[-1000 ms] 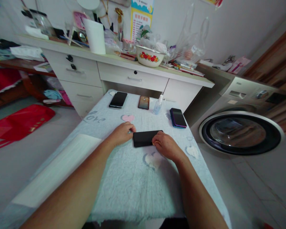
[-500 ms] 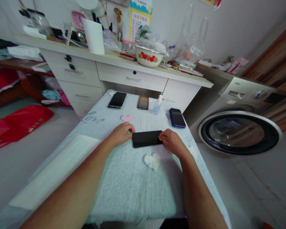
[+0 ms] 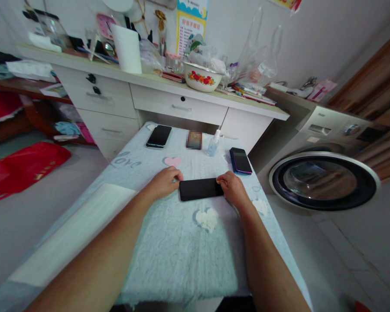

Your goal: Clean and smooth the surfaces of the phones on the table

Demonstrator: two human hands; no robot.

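A black phone point(image 3: 199, 189) lies flat, screen up, on the cloth-covered table point(image 3: 182, 255) between my hands. My left hand point(image 3: 166, 182) is closed beside the phone's left end, its fingers pinched on something small that I cannot make out. At the other end, my right hand point(image 3: 231, 186) is closed with its fingertips over the phone's upper right corner; whether they hold anything is hidden. Farther back lie a dark phone point(image 3: 160, 136) at the left, a blurred card-like item point(image 3: 194, 140), a clear spray bottle point(image 3: 213, 144) standing upright, and a stacked dark phone point(image 3: 241, 160) at the right.
A long pale strip point(image 3: 74, 234) lies along the table's left side. Behind stands a white desk point(image 3: 178, 102) with a floral bowl point(image 3: 203, 78) and a white paper roll point(image 3: 127, 50). A washing machine point(image 3: 325, 173) is at the right, a red bag point(image 3: 29, 167) at the left.
My right hand has shifted slightly up and left along the phone's right end. My left hand and the phone look nearly unchanged; the whole view has moved slightly.
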